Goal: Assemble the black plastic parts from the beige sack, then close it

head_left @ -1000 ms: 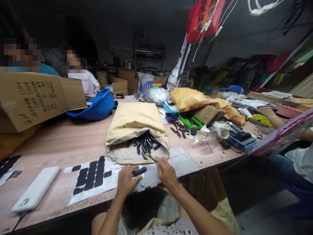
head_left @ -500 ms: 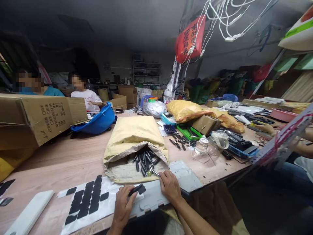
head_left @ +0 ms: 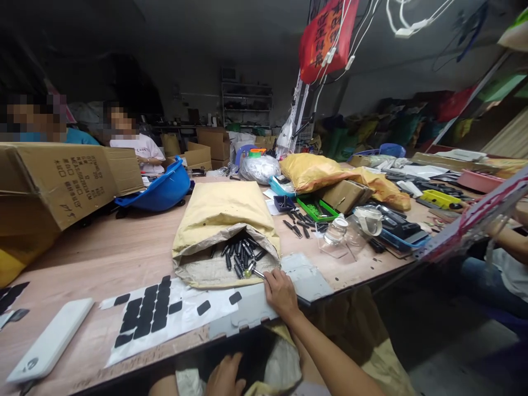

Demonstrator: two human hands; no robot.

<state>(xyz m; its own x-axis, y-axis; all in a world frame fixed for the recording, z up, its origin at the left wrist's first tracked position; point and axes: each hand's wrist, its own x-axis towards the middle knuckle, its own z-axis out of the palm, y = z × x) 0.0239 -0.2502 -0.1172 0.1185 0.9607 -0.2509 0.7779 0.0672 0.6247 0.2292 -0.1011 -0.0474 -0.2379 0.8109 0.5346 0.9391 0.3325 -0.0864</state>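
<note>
My right hand (head_left: 281,294) is closed round the metal handle of a small mallet (head_left: 254,271) with a yellowish see-through head. It rests on a grey sheet (head_left: 251,308) at the table's front edge. The mallet's head lies at the mouth of a yellow paper sack (head_left: 225,212), in front of several black cylindrical pieces (head_left: 240,254). Below the table edge is my left hand (head_left: 225,377), thumb and finger apart with nothing seen between them, beside an open sack (head_left: 284,360) at my lap. A white sheet (head_left: 181,324) carries rounded black stickers (head_left: 144,311), two of them lying apart.
On the left are a white power bank-like slab (head_left: 51,341), a cardboard box (head_left: 61,181) and a blue basin (head_left: 159,187). Right of the sack stand a green tray (head_left: 317,209), a clear jar (head_left: 336,228) and a blue tray (head_left: 402,239). Co-workers sit behind the box and at right.
My left hand has moved down from the sheet to below the table edge, and the black piece it held is out of sight. My right hand keeps the mallet. The view has shifted slightly.
</note>
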